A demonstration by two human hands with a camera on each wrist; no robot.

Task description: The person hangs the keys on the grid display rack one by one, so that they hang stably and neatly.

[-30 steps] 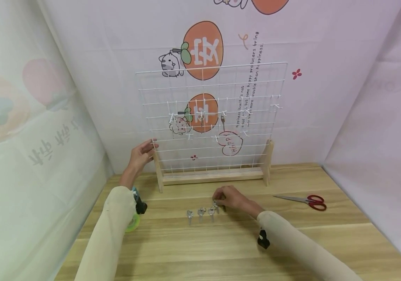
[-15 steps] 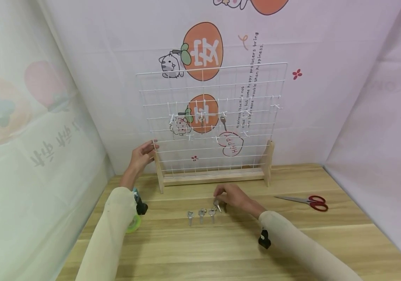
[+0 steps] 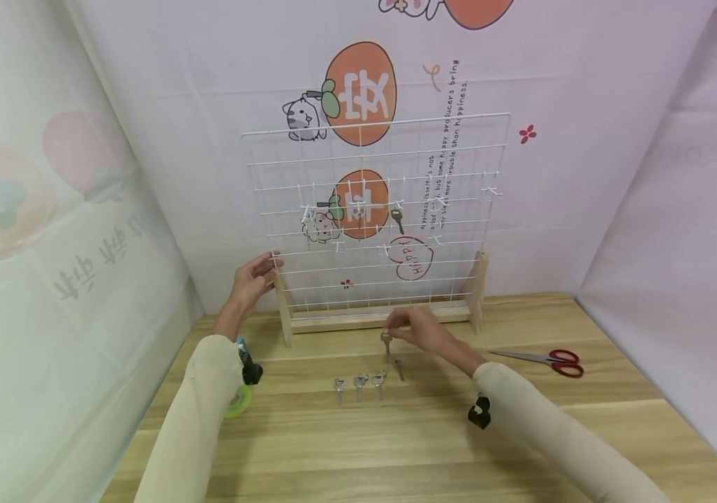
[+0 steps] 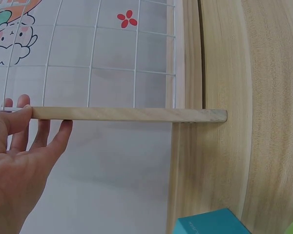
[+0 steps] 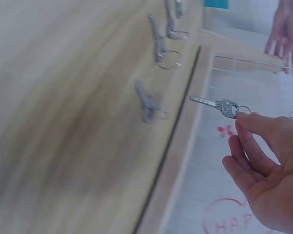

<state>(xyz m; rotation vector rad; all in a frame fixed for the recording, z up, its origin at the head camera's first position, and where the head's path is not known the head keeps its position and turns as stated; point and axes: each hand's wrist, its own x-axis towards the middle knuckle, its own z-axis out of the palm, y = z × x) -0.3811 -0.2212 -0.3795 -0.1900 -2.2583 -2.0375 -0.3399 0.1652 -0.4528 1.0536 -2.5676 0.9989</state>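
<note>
The right hand (image 3: 419,330) pinches a key (image 3: 386,341) by its ring end between thumb and forefinger, the other fingers loosely curled beneath; the key hangs blade-down above the table (image 3: 396,447), in front of the rack's wooden base (image 3: 377,316). In the right wrist view the key (image 5: 216,104) juts out from the fingertips (image 5: 244,122), clear of the wood. That forearm reaches forward from the lower right in a pale sleeve.

On the table just below lie four more keys (image 3: 367,381), three in a row and one slightly apart to their right.

The left hand (image 3: 254,276) rests with fingers straight and relaxed against the left wooden post (image 3: 283,307) of the white wire grid (image 3: 373,209), its fingertips (image 4: 24,109) touching the post's top end. A key (image 3: 398,218) hangs on the grid. Red-handled scissors (image 3: 549,360) lie well off to the right, and a green tape roll (image 3: 237,402) sits by the left sleeve.
</note>
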